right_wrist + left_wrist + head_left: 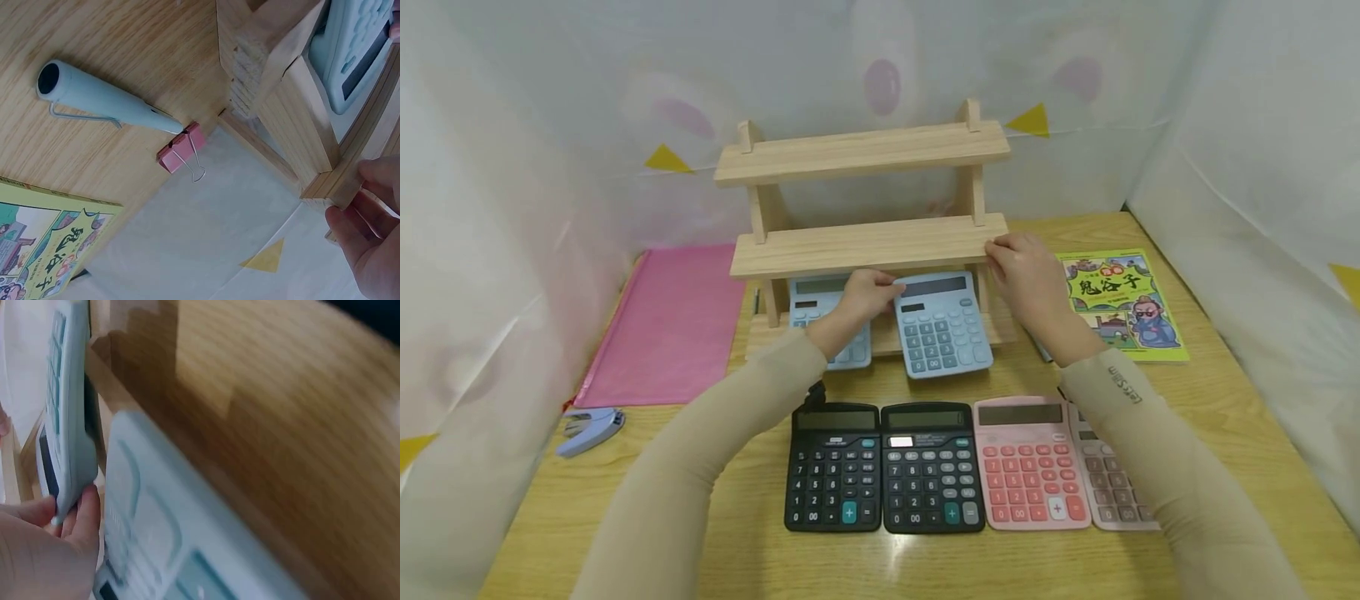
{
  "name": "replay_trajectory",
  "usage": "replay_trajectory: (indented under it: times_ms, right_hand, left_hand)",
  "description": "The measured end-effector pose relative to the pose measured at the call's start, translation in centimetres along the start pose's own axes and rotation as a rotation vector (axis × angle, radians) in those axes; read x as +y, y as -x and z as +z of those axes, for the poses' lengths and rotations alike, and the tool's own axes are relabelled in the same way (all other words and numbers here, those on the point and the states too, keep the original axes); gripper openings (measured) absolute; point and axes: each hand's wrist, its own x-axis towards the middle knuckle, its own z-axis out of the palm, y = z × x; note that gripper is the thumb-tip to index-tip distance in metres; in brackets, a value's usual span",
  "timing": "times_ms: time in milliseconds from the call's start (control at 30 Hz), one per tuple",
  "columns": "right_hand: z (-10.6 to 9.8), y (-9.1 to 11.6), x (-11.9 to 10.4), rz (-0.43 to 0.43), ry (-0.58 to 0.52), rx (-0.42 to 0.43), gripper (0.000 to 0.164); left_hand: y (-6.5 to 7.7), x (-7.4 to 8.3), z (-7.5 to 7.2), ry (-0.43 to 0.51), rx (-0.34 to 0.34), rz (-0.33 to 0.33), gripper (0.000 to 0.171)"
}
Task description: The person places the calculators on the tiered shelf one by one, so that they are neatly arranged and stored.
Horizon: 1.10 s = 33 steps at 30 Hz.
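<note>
My left hand (859, 302) pinches the top left corner of a light blue calculator (943, 333), thumb on the display side and fingers behind. This calculator leans back, face toward me, at the lowest tier of a small wooden shelf (865, 243). A second light blue calculator (852, 354) stands to its left on that tier, partly hidden by my left hand and sleeve. My right hand (1033, 279) grips the right end of the shelf's middle board; in the right wrist view, thumb and fingers (353, 240) lie on either side of the board.
Two black calculators (832, 467), a pink one (1033, 467) and a brownish-pink one (1112, 483) lie in a row in front. A pink pouch (662, 325) and blue stapler (591, 429) lie left; a comic book (1123, 304), blue pen-like object (106, 97) and pink binder clip (181, 147) right.
</note>
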Motion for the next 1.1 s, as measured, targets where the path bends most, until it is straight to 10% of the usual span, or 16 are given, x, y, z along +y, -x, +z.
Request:
replay_trajectory:
  times_ms: [800,1100]
  right_hand:
    - [0.5,0.2,-0.1,-0.016,-0.005,0.027,0.023]
    - [0.2,0.2,-0.2,0.004,0.0,0.022,0.024]
  left_hand:
    - [-1.0,-0.4,3.3,0.239,0.241,0.057,0.035]
    - [-0.7,-0.2,3.6,0.259,0.227,0.075,0.036]
